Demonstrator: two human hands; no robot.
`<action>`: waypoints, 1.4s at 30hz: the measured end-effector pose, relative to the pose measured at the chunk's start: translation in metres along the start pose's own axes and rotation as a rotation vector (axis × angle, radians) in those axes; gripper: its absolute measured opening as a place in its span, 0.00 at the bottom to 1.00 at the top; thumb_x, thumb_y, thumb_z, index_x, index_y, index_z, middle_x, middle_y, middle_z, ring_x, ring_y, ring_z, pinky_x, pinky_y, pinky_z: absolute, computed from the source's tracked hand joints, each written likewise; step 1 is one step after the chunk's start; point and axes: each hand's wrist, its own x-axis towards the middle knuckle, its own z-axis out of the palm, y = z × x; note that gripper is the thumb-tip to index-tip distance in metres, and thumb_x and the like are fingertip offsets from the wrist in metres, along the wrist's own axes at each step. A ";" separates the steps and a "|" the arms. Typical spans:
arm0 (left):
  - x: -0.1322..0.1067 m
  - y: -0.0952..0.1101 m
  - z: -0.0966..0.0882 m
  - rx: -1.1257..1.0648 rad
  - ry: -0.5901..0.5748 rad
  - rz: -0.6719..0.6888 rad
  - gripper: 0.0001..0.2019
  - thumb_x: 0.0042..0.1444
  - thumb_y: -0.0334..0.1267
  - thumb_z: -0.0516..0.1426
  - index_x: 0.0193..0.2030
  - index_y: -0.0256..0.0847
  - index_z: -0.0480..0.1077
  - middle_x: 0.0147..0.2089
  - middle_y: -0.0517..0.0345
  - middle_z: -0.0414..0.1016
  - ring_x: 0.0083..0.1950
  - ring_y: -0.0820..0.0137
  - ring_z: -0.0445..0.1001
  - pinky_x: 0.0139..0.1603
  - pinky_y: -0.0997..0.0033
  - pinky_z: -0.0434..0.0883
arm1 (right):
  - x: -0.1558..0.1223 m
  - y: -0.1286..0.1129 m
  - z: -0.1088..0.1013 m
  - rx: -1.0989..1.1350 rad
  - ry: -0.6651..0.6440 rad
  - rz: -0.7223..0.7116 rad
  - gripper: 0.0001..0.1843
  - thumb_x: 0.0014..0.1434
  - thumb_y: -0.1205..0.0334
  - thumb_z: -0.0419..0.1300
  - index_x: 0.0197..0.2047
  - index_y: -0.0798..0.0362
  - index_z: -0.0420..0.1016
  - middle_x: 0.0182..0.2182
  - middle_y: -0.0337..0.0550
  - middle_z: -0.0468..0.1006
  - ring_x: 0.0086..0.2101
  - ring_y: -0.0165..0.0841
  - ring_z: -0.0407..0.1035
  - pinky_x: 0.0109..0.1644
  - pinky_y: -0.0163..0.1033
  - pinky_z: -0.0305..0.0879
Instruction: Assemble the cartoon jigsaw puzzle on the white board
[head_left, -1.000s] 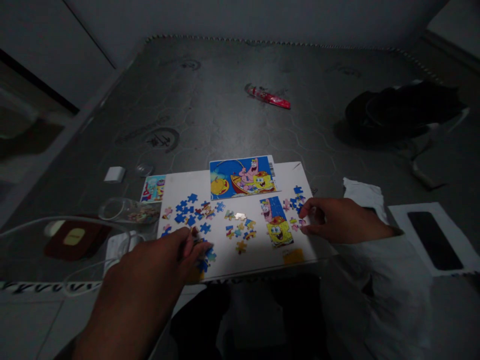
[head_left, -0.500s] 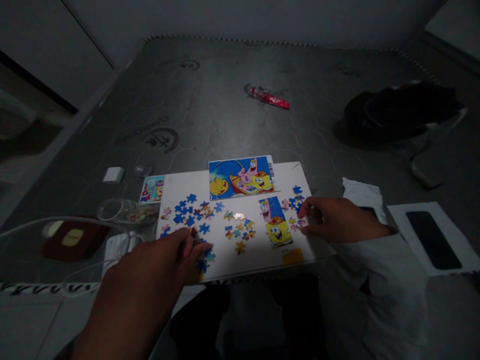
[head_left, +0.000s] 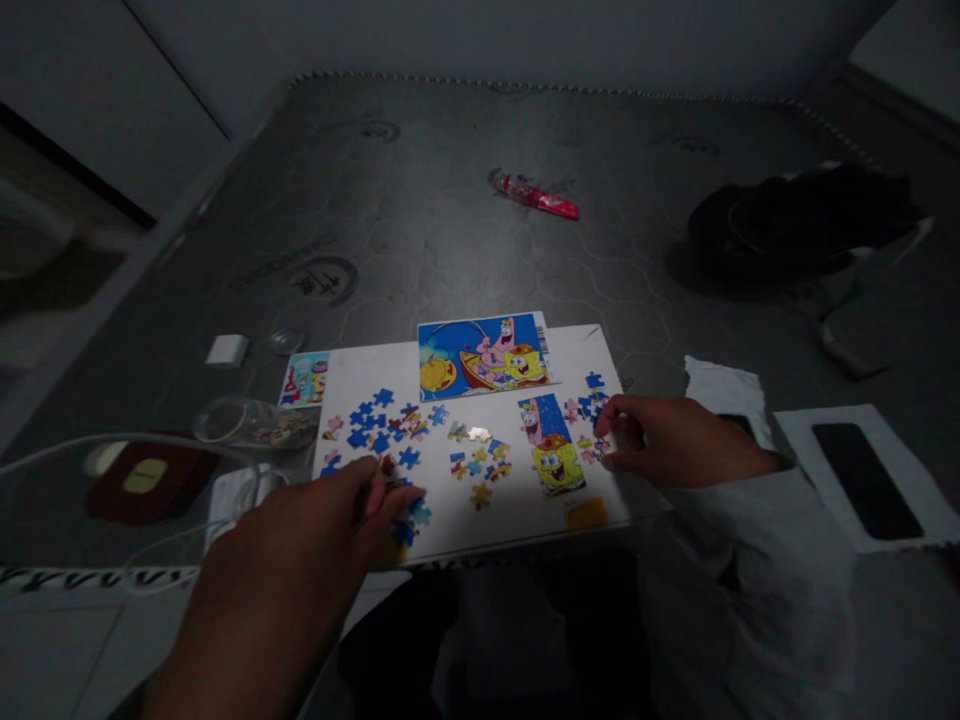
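Note:
My left hand rests over the left front of a white board, thumb and forefinger apart, beside loose blue jigsaw pieces. A small reddish patch shows by its forefinger tip; I cannot tell what it is. At the board's right side my right hand is curved with a gap between thumb and forefinger, next to pink and blue pieces. A joined strip of puzzle with a yellow cartoon face lies just left of it. Yellow-toned pieces are scattered mid-board. A cartoon picture card lies at the back.
Left of the board are a clear jar on its side, a dark red box, a white cable and a white cube. A phone lies far right, a black bag behind it. A red wrapper lies farther back.

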 end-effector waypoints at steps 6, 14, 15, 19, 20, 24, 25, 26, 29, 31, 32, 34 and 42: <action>0.000 -0.002 0.001 -0.024 0.004 0.020 0.18 0.64 0.55 0.47 0.31 0.48 0.66 0.32 0.53 0.78 0.33 0.58 0.76 0.33 0.63 0.61 | -0.001 0.000 0.001 -0.020 -0.020 0.009 0.13 0.50 0.57 0.67 0.41 0.41 0.78 0.31 0.34 0.80 0.31 0.34 0.73 0.30 0.38 0.58; -0.001 -0.003 0.001 -0.038 0.018 0.019 0.18 0.64 0.56 0.47 0.31 0.48 0.66 0.33 0.53 0.78 0.34 0.57 0.76 0.33 0.63 0.60 | -0.005 0.000 -0.004 -0.041 0.062 0.014 0.11 0.55 0.52 0.64 0.43 0.41 0.78 0.30 0.36 0.81 0.29 0.35 0.74 0.27 0.37 0.56; -0.001 -0.003 0.000 -0.033 0.010 0.018 0.18 0.64 0.56 0.47 0.31 0.48 0.66 0.33 0.53 0.78 0.35 0.57 0.76 0.33 0.63 0.60 | -0.006 0.000 -0.005 -0.042 0.074 0.015 0.11 0.56 0.52 0.63 0.43 0.42 0.77 0.30 0.36 0.81 0.29 0.35 0.74 0.27 0.37 0.55; -0.001 -0.002 -0.002 -0.021 -0.007 0.013 0.18 0.64 0.55 0.47 0.31 0.48 0.66 0.33 0.53 0.78 0.35 0.57 0.76 0.33 0.63 0.60 | -0.005 0.002 -0.004 -0.025 0.118 -0.011 0.12 0.57 0.53 0.62 0.44 0.43 0.77 0.29 0.38 0.81 0.28 0.35 0.73 0.26 0.37 0.55; -0.001 -0.001 -0.002 -0.013 -0.008 0.011 0.18 0.64 0.55 0.47 0.30 0.48 0.65 0.32 0.54 0.78 0.34 0.57 0.76 0.32 0.64 0.60 | -0.005 0.003 -0.004 -0.021 0.122 -0.014 0.12 0.57 0.53 0.62 0.44 0.43 0.77 0.29 0.38 0.81 0.28 0.35 0.73 0.27 0.38 0.56; -0.001 -0.001 -0.004 0.006 -0.020 -0.011 0.18 0.64 0.56 0.47 0.30 0.48 0.65 0.33 0.54 0.78 0.35 0.58 0.76 0.31 0.65 0.59 | -0.004 0.004 -0.004 -0.031 0.121 0.027 0.13 0.58 0.51 0.61 0.46 0.43 0.77 0.29 0.38 0.80 0.28 0.35 0.72 0.27 0.38 0.56; -0.001 -0.001 -0.004 0.008 -0.021 -0.011 0.18 0.64 0.56 0.47 0.31 0.48 0.65 0.33 0.54 0.78 0.36 0.58 0.76 0.31 0.65 0.59 | -0.004 0.004 -0.005 -0.037 0.124 0.048 0.14 0.59 0.50 0.60 0.46 0.42 0.76 0.29 0.38 0.80 0.28 0.36 0.73 0.28 0.39 0.56; -0.002 -0.001 -0.005 0.012 -0.022 -0.006 0.18 0.64 0.56 0.47 0.31 0.48 0.65 0.33 0.54 0.78 0.36 0.57 0.76 0.31 0.65 0.59 | -0.004 0.004 -0.005 -0.040 0.118 0.072 0.15 0.59 0.48 0.60 0.47 0.42 0.76 0.30 0.38 0.80 0.29 0.37 0.73 0.28 0.39 0.57; -0.002 0.000 -0.006 0.020 -0.027 0.014 0.19 0.65 0.55 0.46 0.30 0.48 0.64 0.32 0.54 0.78 0.35 0.58 0.76 0.32 0.64 0.59 | -0.004 0.004 -0.006 -0.040 0.092 0.142 0.17 0.59 0.46 0.59 0.48 0.43 0.75 0.31 0.39 0.81 0.32 0.39 0.74 0.30 0.41 0.59; -0.002 0.000 -0.006 0.015 -0.034 0.014 0.18 0.65 0.55 0.46 0.30 0.48 0.64 0.32 0.54 0.77 0.35 0.58 0.76 0.32 0.64 0.59 | -0.004 0.004 -0.005 -0.040 0.070 0.163 0.18 0.59 0.45 0.58 0.49 0.43 0.74 0.32 0.40 0.81 0.33 0.40 0.74 0.30 0.42 0.59; -0.002 0.000 -0.006 0.012 -0.036 0.013 0.18 0.65 0.55 0.47 0.30 0.48 0.65 0.32 0.54 0.77 0.35 0.58 0.76 0.32 0.64 0.59 | -0.004 0.005 -0.004 -0.044 0.062 0.162 0.18 0.59 0.45 0.59 0.50 0.44 0.73 0.32 0.40 0.81 0.32 0.40 0.74 0.30 0.42 0.59; -0.002 -0.001 -0.005 0.015 -0.030 0.007 0.18 0.65 0.55 0.47 0.31 0.48 0.65 0.31 0.54 0.77 0.34 0.59 0.75 0.31 0.64 0.59 | -0.003 0.006 -0.002 -0.051 0.052 0.140 0.19 0.59 0.46 0.59 0.51 0.44 0.73 0.32 0.39 0.82 0.32 0.39 0.74 0.29 0.41 0.58; -0.002 -0.001 -0.004 0.012 -0.044 0.002 0.19 0.65 0.56 0.45 0.31 0.48 0.63 0.33 0.55 0.77 0.36 0.58 0.76 0.33 0.63 0.60 | -0.004 0.007 0.000 -0.040 0.121 0.059 0.17 0.61 0.50 0.58 0.52 0.44 0.75 0.31 0.40 0.82 0.29 0.37 0.74 0.28 0.40 0.57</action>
